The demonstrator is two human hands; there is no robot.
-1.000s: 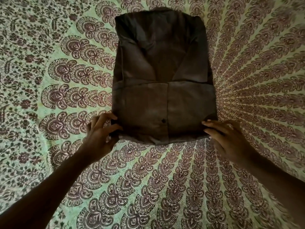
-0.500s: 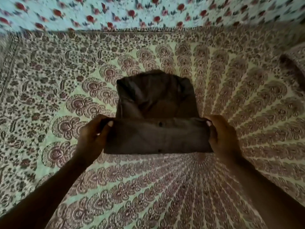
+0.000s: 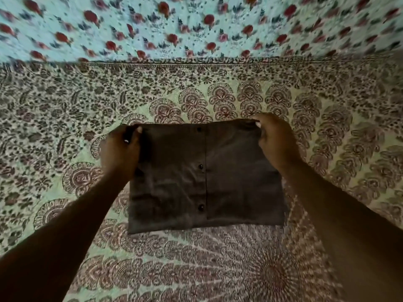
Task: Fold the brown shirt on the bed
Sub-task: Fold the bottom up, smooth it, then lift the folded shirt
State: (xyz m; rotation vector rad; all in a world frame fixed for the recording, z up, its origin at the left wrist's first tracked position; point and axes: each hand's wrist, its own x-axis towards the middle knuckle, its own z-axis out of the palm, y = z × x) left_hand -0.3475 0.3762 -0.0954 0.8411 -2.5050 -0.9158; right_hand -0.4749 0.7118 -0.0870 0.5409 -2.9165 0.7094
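We see the patterned bedspread beneath the brown shirt, folded into a flat rectangle mid-bed. Our left hand and right hand pinch its far corners, fingers curled round the cloth.

Colours and patterns on the bed

We note the shirt is plain dark brown with dark buttons; the bedspread is pale green, printed in maroon-brown fan and leaf motifs; the far cloth is light blue with red flowers.
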